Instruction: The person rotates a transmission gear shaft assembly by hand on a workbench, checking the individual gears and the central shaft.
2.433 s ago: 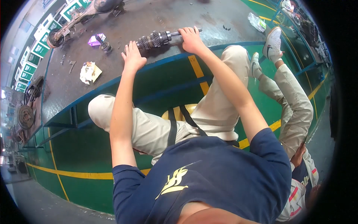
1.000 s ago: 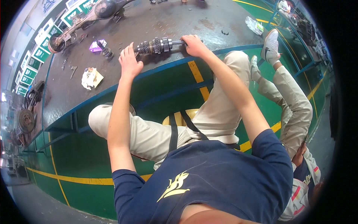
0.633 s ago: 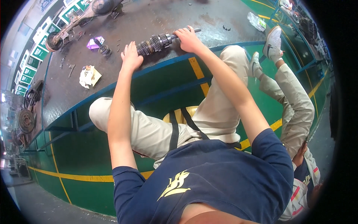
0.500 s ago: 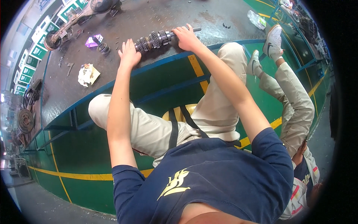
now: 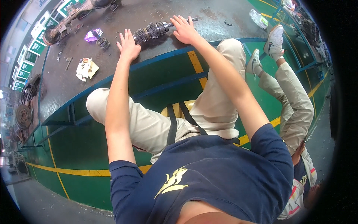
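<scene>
A transmission gear shaft (image 5: 152,32), dark with several toothed gears in a row, lies across the metal table near its front edge. My left hand (image 5: 128,46) is at the shaft's left end, fingers stretched out and spread, with the thumb toward the gears. Over the thin bare section on the right lies my right hand (image 5: 185,30), its fingers extended and apart; the shaft's tip sticks out beyond them. Neither hand is wrapped round the shaft, and whether the palms touch it is hidden. Left of my left hand stands a small loose gear (image 5: 103,43).
Also on the table (image 5: 209,30) are a purple box (image 5: 93,35), a wrench-like tool (image 5: 68,63), crumpled paper (image 5: 86,70), a plastic bag (image 5: 258,18) and a long rusty axle-like part (image 5: 71,18). Another person's legs (image 5: 294,89) are at the right.
My hands have shifted slightly, and their fingers look more spread. The whole scene moves a little up in the view. The gear shaft keeps about the same place on the table.
</scene>
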Motion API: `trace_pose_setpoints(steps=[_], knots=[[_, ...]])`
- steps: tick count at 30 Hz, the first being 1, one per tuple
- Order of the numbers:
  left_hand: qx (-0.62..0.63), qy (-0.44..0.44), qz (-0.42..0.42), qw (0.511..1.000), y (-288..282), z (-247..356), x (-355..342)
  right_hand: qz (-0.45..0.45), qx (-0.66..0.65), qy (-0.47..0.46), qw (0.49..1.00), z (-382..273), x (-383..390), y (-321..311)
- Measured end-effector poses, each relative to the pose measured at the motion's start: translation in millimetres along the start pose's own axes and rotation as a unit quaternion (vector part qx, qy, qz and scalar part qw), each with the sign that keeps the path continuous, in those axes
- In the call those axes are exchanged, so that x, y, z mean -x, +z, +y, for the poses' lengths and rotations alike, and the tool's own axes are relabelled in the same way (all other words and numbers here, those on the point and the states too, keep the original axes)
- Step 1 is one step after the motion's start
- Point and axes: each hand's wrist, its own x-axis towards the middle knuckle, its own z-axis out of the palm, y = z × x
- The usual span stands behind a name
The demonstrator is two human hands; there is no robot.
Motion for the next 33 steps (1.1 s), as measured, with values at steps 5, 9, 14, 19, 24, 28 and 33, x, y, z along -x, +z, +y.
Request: trace_pose_setpoints(steps=[5, 9, 14, 19, 24, 28, 33], knots=[[-0.020, -0.023, -0.031, 0.999, -4, 3, 4, -0.013, -0.018, 0.012, 1.000, -7, -2, -6], [-0.021, -0.008, -0.032, 0.999, -8, 4, 6, -0.012, -0.045, 0.012, 0.999, -6, -2, -14], [-0.040, 0.004, -0.039, 0.998, -20, 15, 15, -0.030, -0.078, 0.011, 0.996, -1, 7, -23], [-0.051, -0.024, -0.105, 0.993, -33, 20, 17, -0.061, -0.084, -0.021, 0.994, -3, 10, -36], [-0.042, -0.023, -0.075, 0.996, -26, 17, 18, -0.101, -0.071, -0.014, 0.992, -6, 9, -43], [-0.052, -0.026, -0.062, 0.996, -20, 18, 13, -0.066, -0.062, -0.011, 0.996, -5, 11, -34], [-0.038, -0.027, -0.054, 0.997, -17, 15, 6, -0.046, -0.029, -0.010, 0.998, -3, 11, -22]])
